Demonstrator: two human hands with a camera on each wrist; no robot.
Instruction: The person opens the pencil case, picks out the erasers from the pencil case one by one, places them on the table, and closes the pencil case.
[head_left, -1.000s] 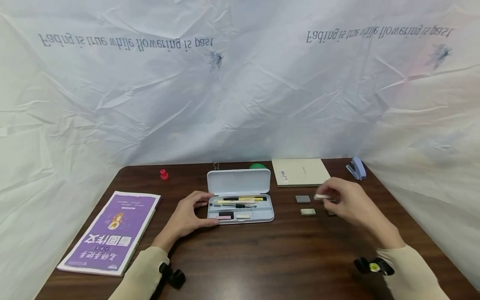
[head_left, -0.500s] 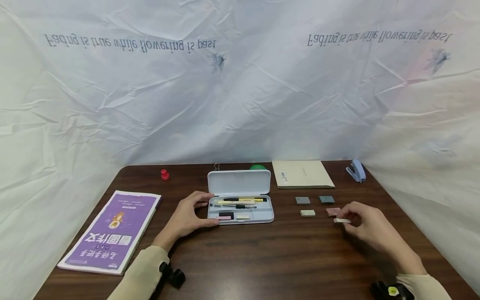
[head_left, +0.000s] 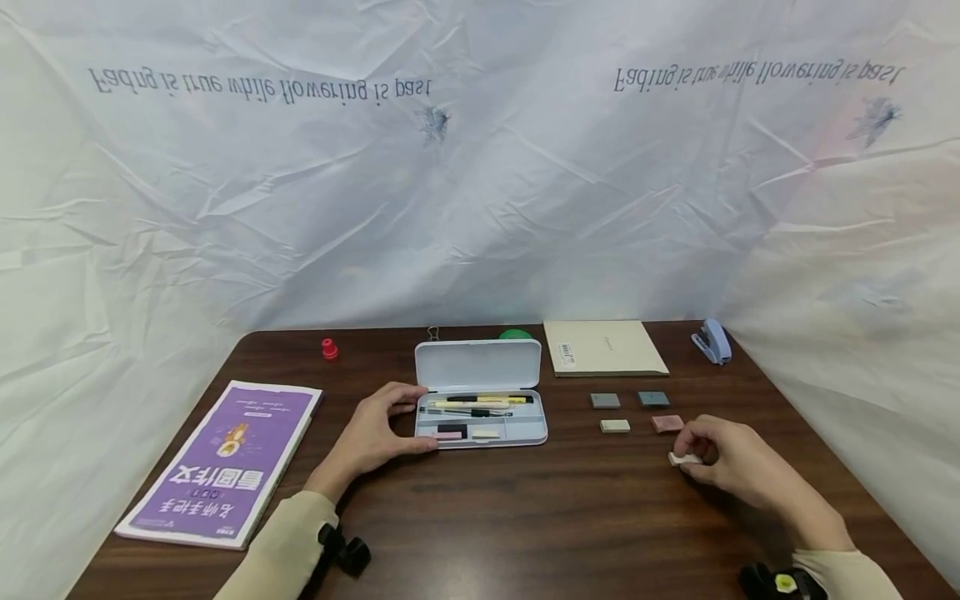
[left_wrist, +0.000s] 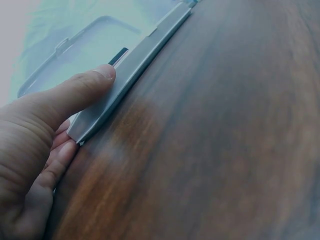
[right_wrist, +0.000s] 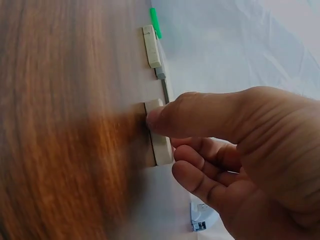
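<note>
My left hand (head_left: 373,429) grips the left end of an open pencil case (head_left: 527,430), thumb on its front wall and fingers round the back corner. Pens (head_left: 480,402) lie in its rear compartment, and small dark, pink and white blocks (head_left: 450,433) sit in front. My right hand (head_left: 731,458) pinches a white eraser (head_left: 682,459) at the tabletop; in the right wrist view the thumb presses the long side of this eraser (right_wrist: 161,142). Beyond it are a pink eraser (head_left: 667,424), a cream eraser (head_left: 615,426), a grey eraser (head_left: 605,401) and a dark teal eraser (head_left: 653,399).
A purple book (head_left: 225,467) lies at the left of the brown table (head_left: 480,517). Along the back stand a small red object (head_left: 329,349), a binder clip (head_left: 432,333), a green object (head_left: 515,334), a cream notebook (head_left: 603,346) and a blue stapler (head_left: 712,342).
My right hand has carried the white eraser toward me and down to the table in front of the pink one, uncovering the teal and pink erasers. My left hand has stayed on the pencil case.
</note>
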